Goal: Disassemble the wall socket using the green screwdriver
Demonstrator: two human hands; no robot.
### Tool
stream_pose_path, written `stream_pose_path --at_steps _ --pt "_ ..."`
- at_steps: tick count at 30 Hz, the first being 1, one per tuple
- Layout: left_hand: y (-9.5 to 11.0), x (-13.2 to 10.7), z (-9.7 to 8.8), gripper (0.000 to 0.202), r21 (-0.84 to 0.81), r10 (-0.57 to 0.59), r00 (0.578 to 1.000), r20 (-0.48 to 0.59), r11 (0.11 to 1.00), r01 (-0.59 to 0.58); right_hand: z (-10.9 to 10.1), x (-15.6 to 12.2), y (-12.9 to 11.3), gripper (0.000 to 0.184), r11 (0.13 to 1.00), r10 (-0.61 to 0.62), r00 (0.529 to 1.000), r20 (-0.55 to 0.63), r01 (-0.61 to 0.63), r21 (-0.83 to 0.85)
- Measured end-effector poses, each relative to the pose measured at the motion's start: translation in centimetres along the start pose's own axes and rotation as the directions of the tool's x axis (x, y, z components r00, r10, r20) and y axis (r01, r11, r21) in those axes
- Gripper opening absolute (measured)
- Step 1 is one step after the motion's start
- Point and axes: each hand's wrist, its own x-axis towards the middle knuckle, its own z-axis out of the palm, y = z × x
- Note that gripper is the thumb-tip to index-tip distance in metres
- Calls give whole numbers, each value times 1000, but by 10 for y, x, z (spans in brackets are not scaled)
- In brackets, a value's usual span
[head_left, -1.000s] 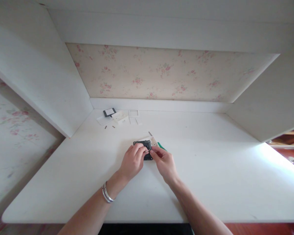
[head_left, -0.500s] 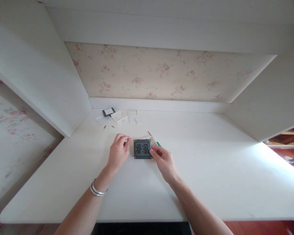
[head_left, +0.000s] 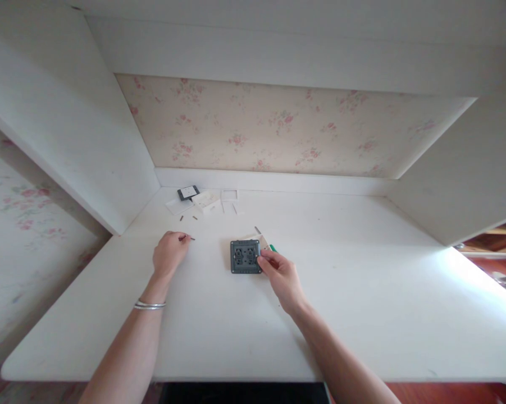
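A dark grey switch module [head_left: 246, 256] lies flat on the white desk [head_left: 362, 303]. My right hand [head_left: 281, 276] rests at its right edge with fingertips pinching it. A green-handled tool [head_left: 273, 247] and a white plate [head_left: 263, 241] lie just behind that hand. My left hand [head_left: 169, 252], with bracelets on the wrist, is out to the left of the module, fingers closed in a pinch on a small dark screw [head_left: 188, 238] near the desk surface.
At the back left of the desk lie a black-framed switch part [head_left: 188, 192], several white plates [head_left: 206, 200] and two small screws [head_left: 187, 217]. A loose screw [head_left: 258, 229] sits behind the module. White shelf walls stand on both sides and above.
My left hand has left the module and moved left across the desk with a small screw pinched in it. The module is uncovered; my right hand has stayed at its edge.
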Motion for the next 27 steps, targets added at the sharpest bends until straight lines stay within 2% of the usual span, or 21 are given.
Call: stream_pose_path --at_steps 7,11,14,18,23,27 --pt "0 1 2 34 53 1 1000 0 999 -1 -1 0 0 32 1000 -18 1000 22 18 -8" --pt "3 -2 2 34 39 13 997 -78 999 -10 -1 -1 1 33 1000 -14 999 29 14 -2" --pt "11 -10 1 32 55 101 980 -172 994 -92 0 0 1 35 999 5 999 32 -6 31" --pt "23 -21 4 28 87 270 948 -166 962 -259 4 3 -3 38 995 8 1000 19 -9 95" --pt "21 -20 16 27 121 411 909 -70 908 -401 27 17 -23 34 990 -47 997 55 39 136" --pt "10 -10 20 27 107 429 901 -69 901 -421 63 44 -33 30 991 46 995 91 -57 125"
